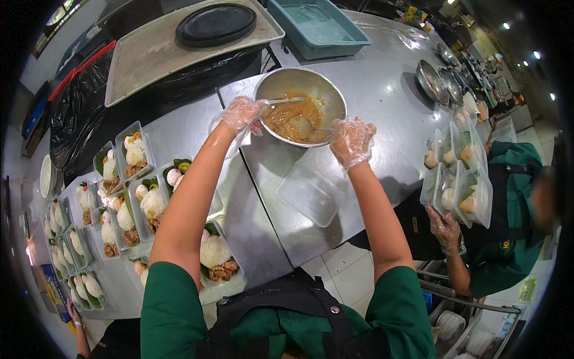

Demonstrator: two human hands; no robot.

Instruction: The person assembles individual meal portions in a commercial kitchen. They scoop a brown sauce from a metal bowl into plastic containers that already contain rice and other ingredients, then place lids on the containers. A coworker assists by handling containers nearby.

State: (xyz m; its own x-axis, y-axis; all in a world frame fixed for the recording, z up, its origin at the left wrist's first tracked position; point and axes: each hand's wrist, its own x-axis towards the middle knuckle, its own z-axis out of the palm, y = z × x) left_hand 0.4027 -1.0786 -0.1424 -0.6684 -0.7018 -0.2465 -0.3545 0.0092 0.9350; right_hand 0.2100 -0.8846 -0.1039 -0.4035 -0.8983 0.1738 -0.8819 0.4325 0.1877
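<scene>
Near twelve o'clock of the view, on the steel bench point(382, 84), sits a round metal bowl point(338, 99) with brown sauce point(287, 119) inside. At its nine o'clock rim the left hand point(242, 113), in a clear plastic glove, grips the handle of a metal utensil point(284, 100) that reaches over the sauce; its far end is hard to make out. At four o'clock of the bowl the right hand point(353, 140), gloved likewise, curls around the handle of a spoon point(301, 127), whose round head lies in the sauce.

Just off six o'clock from the bowl rests a clear plastic piece point(308, 194), container or lid, I cannot tell which. Toward eight and nine o'clock of the view stand clear containers point(238, 281) of rice and meat. Around three o'clock a co-worker's gloved hand point(443, 230) supports filled clear boxes point(485, 206). Between twelve and one o'clock from the bowl stands a teal tub point(335, 49); toward ten or eleven, a tray point(143, 60) carries a black oval lid point(215, 25).
</scene>
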